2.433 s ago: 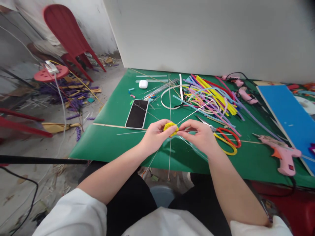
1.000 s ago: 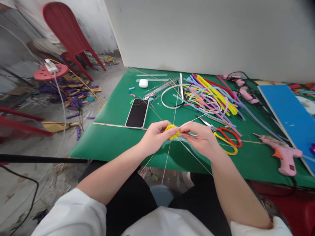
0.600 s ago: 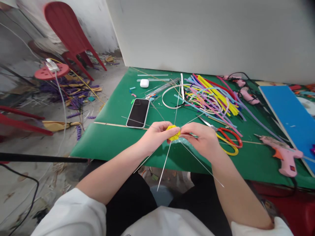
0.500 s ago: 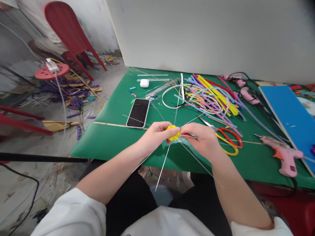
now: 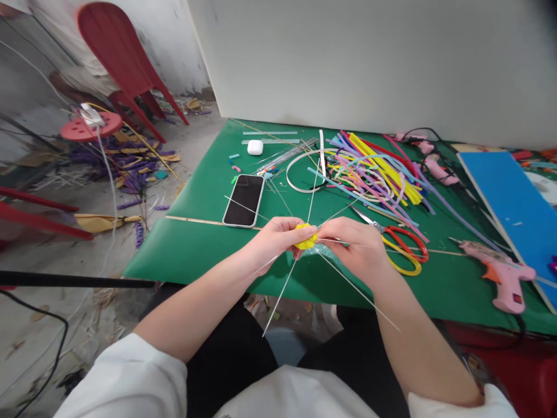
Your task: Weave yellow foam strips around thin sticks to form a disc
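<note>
Between my hands, over the table's front part, is a small yellow fuzzy disc point(image 5: 307, 237) with several thin pale wire spokes point(image 5: 281, 297) sticking out all round. My left hand point(image 5: 281, 238) pinches the disc from the left, its thumb lying on top. Close against the disc's right edge, my right hand point(image 5: 350, 241) has its fingers pressed together; what lies between them is hidden. One spoke runs across the right hand's fingers, and another slants down below it. To the right of that hand lie scissors point(image 5: 407, 247) with red and yellow handles.
A phone point(image 5: 243, 200) and a white earbud case point(image 5: 255, 147) lie on the green table point(image 5: 195, 191). Behind are a white band point(image 5: 290, 179) and a pile of coloured pipe cleaners point(image 5: 378, 168). A pink glue gun point(image 5: 500, 270) and blue board point(image 5: 507, 191) are at right.
The wire spokes have turned slightly around the disc; the lower one now points further left. My hands stay in nearly the same place.
</note>
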`<state>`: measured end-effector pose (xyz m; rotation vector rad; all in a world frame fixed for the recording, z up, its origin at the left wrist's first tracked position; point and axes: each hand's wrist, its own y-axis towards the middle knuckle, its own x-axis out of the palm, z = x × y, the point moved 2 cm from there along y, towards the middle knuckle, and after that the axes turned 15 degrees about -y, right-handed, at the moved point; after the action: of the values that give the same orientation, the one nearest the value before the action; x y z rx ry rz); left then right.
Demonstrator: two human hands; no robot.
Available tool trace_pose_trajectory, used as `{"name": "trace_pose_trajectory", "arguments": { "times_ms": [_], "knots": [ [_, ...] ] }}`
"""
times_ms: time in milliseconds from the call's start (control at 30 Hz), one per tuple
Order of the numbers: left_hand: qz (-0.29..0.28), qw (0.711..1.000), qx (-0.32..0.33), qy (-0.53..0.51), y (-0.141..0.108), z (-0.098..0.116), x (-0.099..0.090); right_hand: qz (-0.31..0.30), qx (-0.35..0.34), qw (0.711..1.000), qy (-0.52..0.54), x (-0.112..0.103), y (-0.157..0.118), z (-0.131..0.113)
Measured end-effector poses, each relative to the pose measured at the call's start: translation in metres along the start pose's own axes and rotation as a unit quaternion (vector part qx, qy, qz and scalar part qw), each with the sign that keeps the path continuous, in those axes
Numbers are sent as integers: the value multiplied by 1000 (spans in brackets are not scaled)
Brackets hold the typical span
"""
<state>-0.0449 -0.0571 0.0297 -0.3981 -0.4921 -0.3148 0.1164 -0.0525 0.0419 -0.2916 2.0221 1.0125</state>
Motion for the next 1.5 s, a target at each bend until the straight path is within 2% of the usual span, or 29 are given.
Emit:
{"name": "trace_pose_trajectory", "arguments": {
  "times_ms": [133,300,567,1033,1167,1267,1367,1500],
  "knots": [
    [-12,1000,-10,-22,0,1,-2,20,18,1000,2,0,1,-4],
    [-10,999,-15,-46,1,-2,-2,43,8,999,21,0,2,-9],
    [-9,995,-48,-86,1,-3,1,19,11,1000,-15,5,0,-11],
    [-32,989,-88,-114,-1,-4,1,18,1,1000,-23,5,-2,-12],
    [-26,997,-33,-66,0,0,-1,9,17,1000,19,2,0,-10],
    [-8,999,45,-19,0,3,-3,-16,99,992,80,-1,1,-7],
    [28,989,133,59,-2,5,-3,-14,193,968,160,0,1,-4],
    [62,954,219,196,-6,5,-1,-49,269,925,263,8,2,-3]
  ]
}}
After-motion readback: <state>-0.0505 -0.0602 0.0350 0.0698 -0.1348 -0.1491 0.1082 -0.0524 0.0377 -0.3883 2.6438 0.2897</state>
